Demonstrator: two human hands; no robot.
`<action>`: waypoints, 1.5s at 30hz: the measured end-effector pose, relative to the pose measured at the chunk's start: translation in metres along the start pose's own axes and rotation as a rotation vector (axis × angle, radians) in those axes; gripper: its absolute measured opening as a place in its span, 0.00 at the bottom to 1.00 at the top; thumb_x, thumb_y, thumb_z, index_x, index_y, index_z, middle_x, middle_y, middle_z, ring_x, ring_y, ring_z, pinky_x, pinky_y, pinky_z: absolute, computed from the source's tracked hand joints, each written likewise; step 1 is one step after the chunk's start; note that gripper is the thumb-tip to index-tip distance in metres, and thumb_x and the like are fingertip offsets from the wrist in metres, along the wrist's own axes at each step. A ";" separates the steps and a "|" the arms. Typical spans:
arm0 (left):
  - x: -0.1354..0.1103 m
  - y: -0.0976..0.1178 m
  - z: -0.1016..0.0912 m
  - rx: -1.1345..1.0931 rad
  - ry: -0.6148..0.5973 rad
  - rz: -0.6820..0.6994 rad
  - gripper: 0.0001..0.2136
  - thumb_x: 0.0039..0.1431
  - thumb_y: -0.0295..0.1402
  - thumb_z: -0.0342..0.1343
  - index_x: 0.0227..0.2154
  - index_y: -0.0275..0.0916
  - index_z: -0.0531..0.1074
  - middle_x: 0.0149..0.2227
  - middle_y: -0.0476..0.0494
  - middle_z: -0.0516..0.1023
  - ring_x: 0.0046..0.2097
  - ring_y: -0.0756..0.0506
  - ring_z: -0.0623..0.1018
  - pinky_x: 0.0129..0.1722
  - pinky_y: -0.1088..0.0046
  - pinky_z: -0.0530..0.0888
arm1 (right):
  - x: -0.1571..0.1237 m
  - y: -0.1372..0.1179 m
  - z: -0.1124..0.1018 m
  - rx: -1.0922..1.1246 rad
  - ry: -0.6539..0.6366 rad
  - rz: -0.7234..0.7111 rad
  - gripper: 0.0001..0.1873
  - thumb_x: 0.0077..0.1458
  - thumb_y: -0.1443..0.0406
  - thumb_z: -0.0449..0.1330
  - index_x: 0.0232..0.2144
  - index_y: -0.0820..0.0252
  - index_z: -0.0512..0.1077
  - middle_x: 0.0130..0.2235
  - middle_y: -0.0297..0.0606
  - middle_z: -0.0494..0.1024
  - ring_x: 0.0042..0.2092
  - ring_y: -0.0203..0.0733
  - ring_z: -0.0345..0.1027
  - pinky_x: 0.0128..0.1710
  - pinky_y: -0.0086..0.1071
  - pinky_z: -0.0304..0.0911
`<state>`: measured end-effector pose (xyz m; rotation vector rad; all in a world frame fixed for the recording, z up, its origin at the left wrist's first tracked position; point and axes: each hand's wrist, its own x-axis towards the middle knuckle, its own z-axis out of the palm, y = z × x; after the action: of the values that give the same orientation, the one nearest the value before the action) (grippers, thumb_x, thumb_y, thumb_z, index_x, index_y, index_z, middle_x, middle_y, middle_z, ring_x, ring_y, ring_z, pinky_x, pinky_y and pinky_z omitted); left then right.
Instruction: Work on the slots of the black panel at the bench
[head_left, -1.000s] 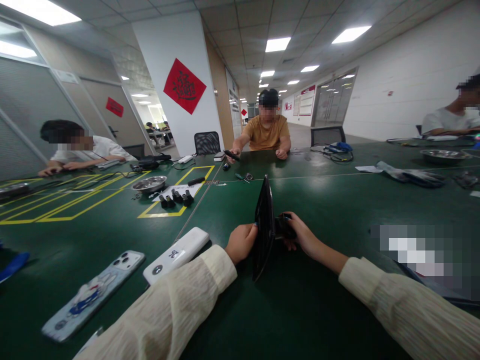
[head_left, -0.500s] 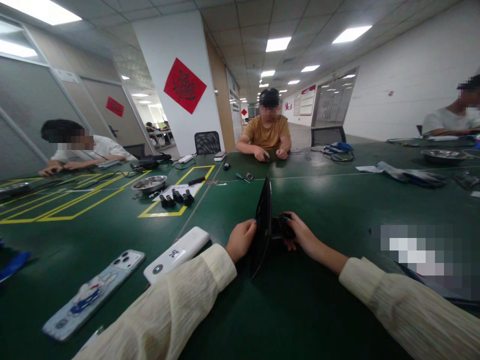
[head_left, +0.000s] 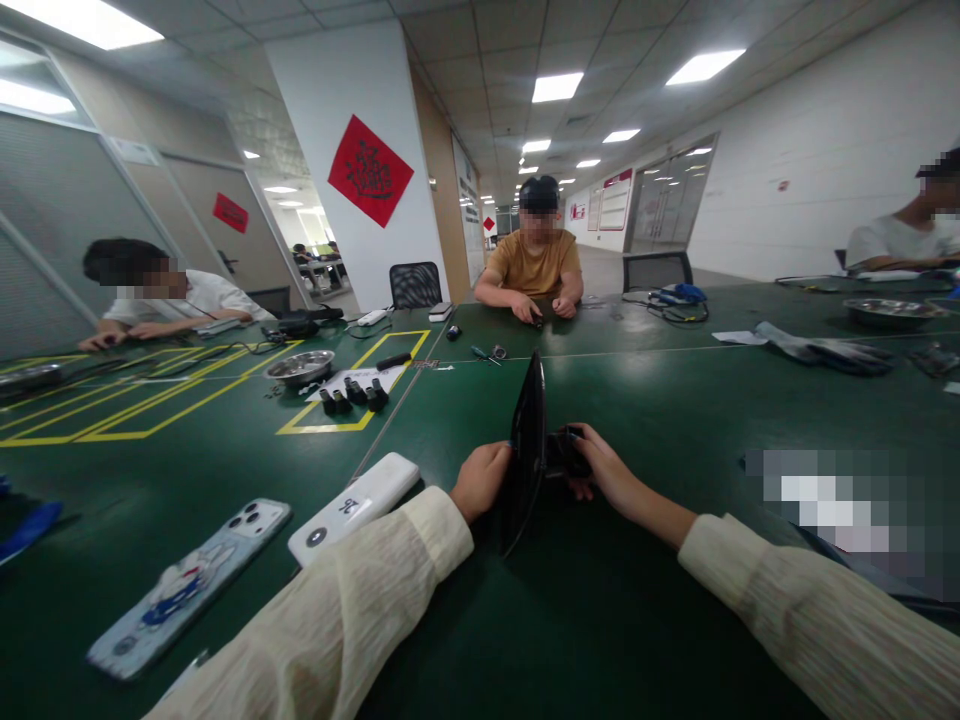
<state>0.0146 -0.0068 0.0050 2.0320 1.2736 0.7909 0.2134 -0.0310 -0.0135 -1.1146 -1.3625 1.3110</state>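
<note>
A thin black flat panel (head_left: pixel 527 440) stands on edge on the green table (head_left: pixel 600 600), seen almost edge-on. My left hand (head_left: pixel 480 480) grips its left side, fingers curled against it. My right hand (head_left: pixel 600 470) is closed on a small black part (head_left: pixel 564 452) pressed against the panel's right face. What the part is I cannot make out. Both forearms wear cream ribbed sleeves.
A white power bank (head_left: pixel 354 508) and a phone in a pale printed case (head_left: pixel 187 585) lie at my left. Farther off are small black parts (head_left: pixel 352 395), a metal bowl (head_left: pixel 300 367) and yellow floor-tape lines. Three other people sit around the table.
My hands and the panel have barely shifted. The person in the mustard shirt across the table pulled an outstretched hand back and now holds both hands together.
</note>
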 end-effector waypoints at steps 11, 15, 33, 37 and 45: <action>-0.001 -0.001 0.004 0.064 0.071 0.058 0.19 0.59 0.44 0.36 0.28 0.37 0.68 0.28 0.47 0.72 0.31 0.47 0.71 0.33 0.73 0.67 | -0.001 -0.002 0.001 -0.019 0.007 -0.009 0.21 0.53 0.54 0.44 0.45 0.60 0.54 0.15 0.27 0.67 0.15 0.35 0.62 0.11 0.22 0.52; -0.003 -0.001 0.003 0.042 0.044 0.057 0.22 0.59 0.44 0.34 0.31 0.37 0.70 0.31 0.45 0.75 0.34 0.46 0.72 0.37 0.72 0.67 | -0.001 -0.002 0.001 -0.010 0.005 -0.006 0.22 0.52 0.54 0.44 0.45 0.60 0.54 0.16 0.27 0.67 0.15 0.35 0.62 0.11 0.22 0.52; -0.005 0.002 0.002 0.114 0.077 0.053 0.22 0.61 0.40 0.29 0.30 0.37 0.67 0.31 0.44 0.73 0.34 0.46 0.72 0.38 0.70 0.66 | -0.004 -0.006 0.002 -0.010 0.003 0.005 0.21 0.52 0.54 0.44 0.45 0.60 0.54 0.16 0.27 0.66 0.15 0.35 0.62 0.11 0.23 0.52; -0.005 0.002 0.002 0.136 0.065 0.046 0.19 0.60 0.39 0.33 0.30 0.37 0.68 0.32 0.44 0.74 0.36 0.46 0.72 0.38 0.71 0.66 | -0.002 -0.004 0.002 -0.011 -0.002 0.000 0.21 0.53 0.54 0.44 0.45 0.60 0.54 0.16 0.27 0.66 0.15 0.35 0.62 0.11 0.23 0.52; -0.005 0.007 0.003 0.154 0.069 0.005 0.22 0.60 0.44 0.33 0.27 0.38 0.68 0.28 0.45 0.73 0.33 0.45 0.73 0.33 0.72 0.65 | -0.003 -0.004 0.002 -0.009 -0.006 0.000 0.21 0.53 0.54 0.44 0.46 0.61 0.54 0.16 0.27 0.67 0.15 0.35 0.62 0.11 0.23 0.52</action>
<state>0.0188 -0.0148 0.0073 2.1463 1.4071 0.7922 0.2122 -0.0343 -0.0092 -1.1177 -1.3739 1.3100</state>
